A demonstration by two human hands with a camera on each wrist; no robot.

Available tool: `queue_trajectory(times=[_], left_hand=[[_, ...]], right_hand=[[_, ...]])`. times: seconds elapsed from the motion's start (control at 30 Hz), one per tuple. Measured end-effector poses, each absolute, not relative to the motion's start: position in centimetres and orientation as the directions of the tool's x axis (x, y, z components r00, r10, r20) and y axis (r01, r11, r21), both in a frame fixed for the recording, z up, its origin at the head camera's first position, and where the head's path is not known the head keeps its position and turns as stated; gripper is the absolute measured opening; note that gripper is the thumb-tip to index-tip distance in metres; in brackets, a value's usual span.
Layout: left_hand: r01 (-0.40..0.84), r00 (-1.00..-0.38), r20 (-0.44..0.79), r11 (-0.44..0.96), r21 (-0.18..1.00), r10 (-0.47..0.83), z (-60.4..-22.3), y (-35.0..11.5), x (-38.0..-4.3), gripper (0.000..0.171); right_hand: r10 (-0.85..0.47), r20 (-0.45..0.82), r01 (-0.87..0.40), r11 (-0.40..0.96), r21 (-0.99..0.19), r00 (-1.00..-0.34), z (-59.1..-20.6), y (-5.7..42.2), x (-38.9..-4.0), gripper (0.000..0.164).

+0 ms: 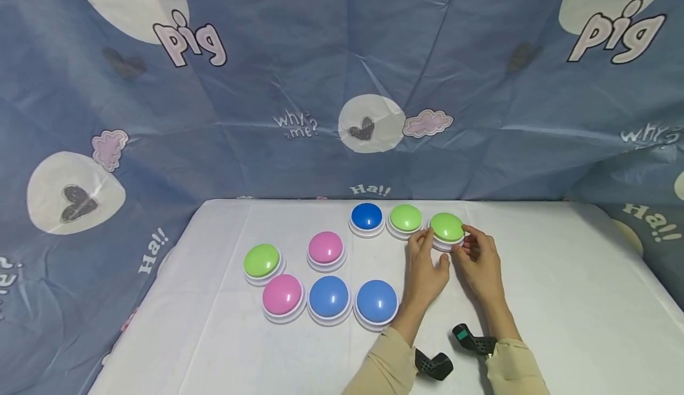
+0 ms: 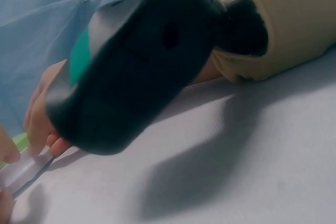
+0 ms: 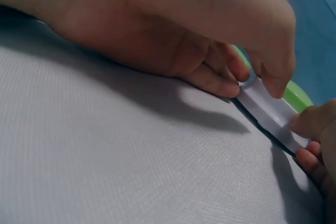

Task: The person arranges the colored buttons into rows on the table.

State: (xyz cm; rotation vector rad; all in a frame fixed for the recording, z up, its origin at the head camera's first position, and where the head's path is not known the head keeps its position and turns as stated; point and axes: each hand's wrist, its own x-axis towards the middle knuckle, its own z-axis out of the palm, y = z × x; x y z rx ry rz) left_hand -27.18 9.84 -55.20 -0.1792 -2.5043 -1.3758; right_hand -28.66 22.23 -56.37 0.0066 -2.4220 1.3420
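Observation:
A push button with a green dome (image 1: 446,227) and a white base (image 3: 273,111) sits at the right end of the back row. Both hands hold it by the base, one from each side. My left hand (image 1: 426,269) has its fingertips at the left rim, close to the neighbouring green button (image 1: 405,218). On the opposite side, my right hand (image 1: 482,267) pinches the rim, with more fingers low beside the base in the right wrist view. The base lies close over the white cloth, and the left wrist view shows only part of it, behind fingers.
A dark blue button (image 1: 366,216) stands left in the back row. Further forward are a pink button (image 1: 326,247), a green one (image 1: 262,261), another pink one (image 1: 282,295) and two light blue ones, including the front right button (image 1: 377,302). A patterned blue curtain (image 1: 299,163) hangs behind the table.

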Motion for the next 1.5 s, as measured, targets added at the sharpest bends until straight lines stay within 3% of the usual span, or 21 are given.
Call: queue_trajectory(times=[0.97, 1.5], left_hand=[[0.216, -0.964, 0.267, 0.579, 0.786, -0.002, -55.50, 9.80, -27.11, 0.059], [0.265, -0.955, 0.291, 0.627, 0.733, 0.063, -55.41, 9.52, -26.98, 0.057]], right_hand=[[0.148, 0.301, -0.175, 0.548, -0.818, -0.942, -56.24, 22.38, -28.54, 0.045], [0.018, 0.290, -0.220, 0.609, -0.762, -0.957, -56.32, 22.34, -28.54, 0.056]])
